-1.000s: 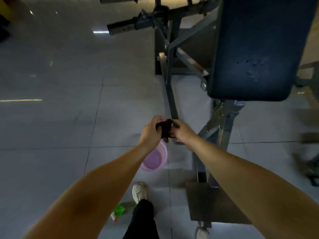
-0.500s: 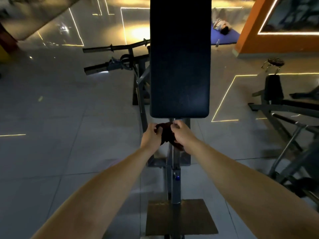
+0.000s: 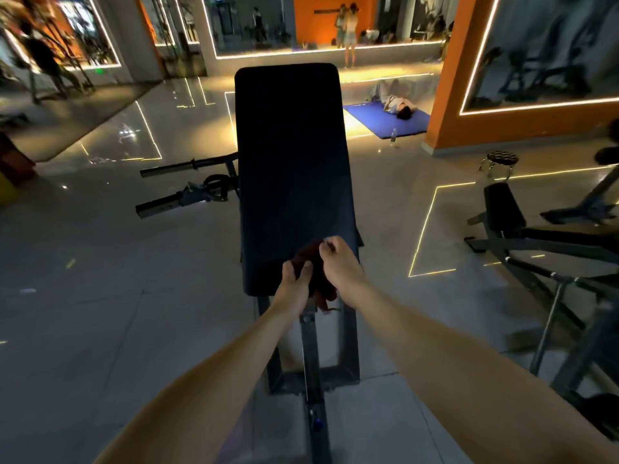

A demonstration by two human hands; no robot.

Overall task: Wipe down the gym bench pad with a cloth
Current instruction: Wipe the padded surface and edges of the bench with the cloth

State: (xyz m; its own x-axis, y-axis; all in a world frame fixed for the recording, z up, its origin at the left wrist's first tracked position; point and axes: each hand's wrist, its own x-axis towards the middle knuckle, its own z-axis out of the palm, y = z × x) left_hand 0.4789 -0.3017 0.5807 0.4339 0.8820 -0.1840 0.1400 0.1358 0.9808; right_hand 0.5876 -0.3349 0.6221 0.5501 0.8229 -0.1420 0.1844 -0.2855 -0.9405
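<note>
Centrally: long dark navy padded vinyl bench pad, rounded corners, running away from the wearer; near end just ahead of both hands, far end pointing at the lit back wall.

Dark red crumpled cloth: bunched over the pad's near edge, right of centre, with a loose tail hanging below the edge in front of the frame.

Left hand: fingers curled round the lower bunch of the cloth, gripping it.

Right hand: fingers curled, pinching the cloth's upper part above the pad surface. The two hands and the cloth hide the pad's near right corner.

Grey steel bench frame: upright post under the near end, base plate on the pale glossy tiled floor.

Black metal bar arms: two, jutting leftward just beside the pad's left edge, about halfway along it.

Second black padded bench on an angled steel frame: well apart to the right, further steel tubes nearer the wearer.

Small round stool with chrome legs: beyond that bench.

Blue exercise mat: on the floor behind the pad's right side; a person lies on it, a clear bottle stands at its near edge.

Orange wall pillar: right of the mat, edged with lit strips.

Standing figures: far back, blurred
</note>
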